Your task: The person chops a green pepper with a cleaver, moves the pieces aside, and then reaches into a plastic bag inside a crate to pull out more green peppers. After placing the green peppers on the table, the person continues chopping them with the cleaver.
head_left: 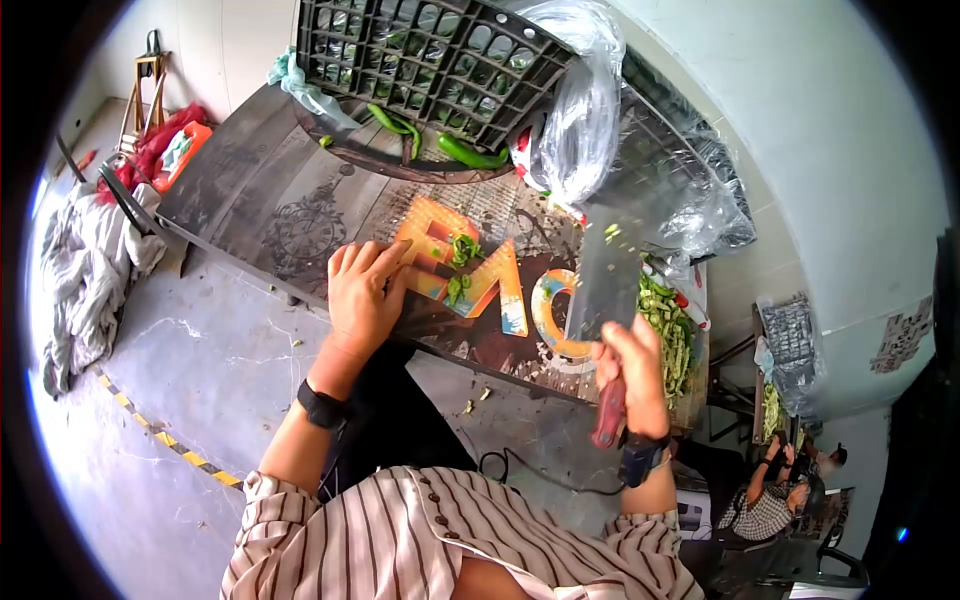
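My right hand [640, 362] is wrapped around the dark red handle [609, 415] of a cleaver. Its broad metal blade [604, 275] points away from me, with small green bits stuck to it. My left hand [362, 300] rests on the near part of the table, fingers out and nothing visible in them. Just right of its fingertips lie cut pieces of green pepper [462, 250] on the printed orange letters. Beyond the cleaver, at the table's right end, is a heap of sliced green pepper [664, 335].
A black plastic crate [430, 60] of green peppers stands at the table's far side. Whole green peppers [470, 152] lie below it. Clear plastic bags [585, 130] crowd the far right. Another person [765, 510] sits at lower right. A cable [555, 483] reaches my right wrist.
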`<state>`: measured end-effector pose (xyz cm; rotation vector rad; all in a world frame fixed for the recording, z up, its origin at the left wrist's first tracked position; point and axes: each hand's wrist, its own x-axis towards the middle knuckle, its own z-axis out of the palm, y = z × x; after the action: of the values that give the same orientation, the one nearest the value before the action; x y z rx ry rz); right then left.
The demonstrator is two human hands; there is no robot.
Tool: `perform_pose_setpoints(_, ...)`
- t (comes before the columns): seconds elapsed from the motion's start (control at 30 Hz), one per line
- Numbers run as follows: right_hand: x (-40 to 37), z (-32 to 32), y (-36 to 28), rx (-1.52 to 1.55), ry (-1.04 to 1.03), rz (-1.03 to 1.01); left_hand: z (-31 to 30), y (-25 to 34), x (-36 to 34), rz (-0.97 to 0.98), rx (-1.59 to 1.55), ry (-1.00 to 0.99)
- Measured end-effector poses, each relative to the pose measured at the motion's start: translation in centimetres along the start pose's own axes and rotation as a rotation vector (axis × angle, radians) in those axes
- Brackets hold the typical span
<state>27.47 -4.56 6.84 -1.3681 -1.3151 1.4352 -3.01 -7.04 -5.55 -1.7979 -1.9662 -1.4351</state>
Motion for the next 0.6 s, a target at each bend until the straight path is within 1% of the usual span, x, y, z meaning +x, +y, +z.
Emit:
perform_pose_setpoints(0.07,-0.2,0.4,2.1,-0.009,-0.065,0.062,0.0,0.2,0.2,0.026,-0.067,0.022)
perform_pose_setpoints(0.1,-0.2,0.7,2.5,-0.011,-0.138,0.030,-0.2,0.5,0.4,0.018,-0.066,0.026)
perform_pose_setpoints(0.17,-0.2,1.3,3.3,-0.023,-0.160,0.076,-0.7,1.4,0.8,0.124,-0.094,-0.061)
perform_pose_setpoints(0.23,-0.2,2.0,3.5,-0.009,-0.179,0.086,-0.1,2.2,1.0,0.181,-0.131,-0.136)
perform_pose_setpoints(0.3,-0.3,2.5,3.7,-0.058,-0.173,0.086,1.1,2.3,1.1,0.246,-0.181,-0.187)
perform_pose_setpoints(0.33,-0.2,2.5,4.1,-0.033,-0.200,0.073,1.5,2.4,1.2,0.247,-0.180,-0.187)
perform_pose_setpoints(0.4,-0.3,2.7,4.4,-0.032,-0.202,0.078,2.1,2.3,1.3,0.305,-0.073,-0.245)
perform_pose_setpoints(0.47,-0.5,2.9,4.7,-0.041,-0.209,0.082,2.3,1.9,1.2,0.294,-0.085,-0.237)
perform_pose_setpoints(0.53,-0.7,3.0,4.8,-0.065,-0.225,0.072,2.2,1.5,1.1,0.277,-0.133,-0.184)
perform_pose_setpoints(0.6,-0.8,3.2,4.8,-0.090,-0.244,0.065,1.7,1.2,0.6,0.248,-0.156,-0.189)
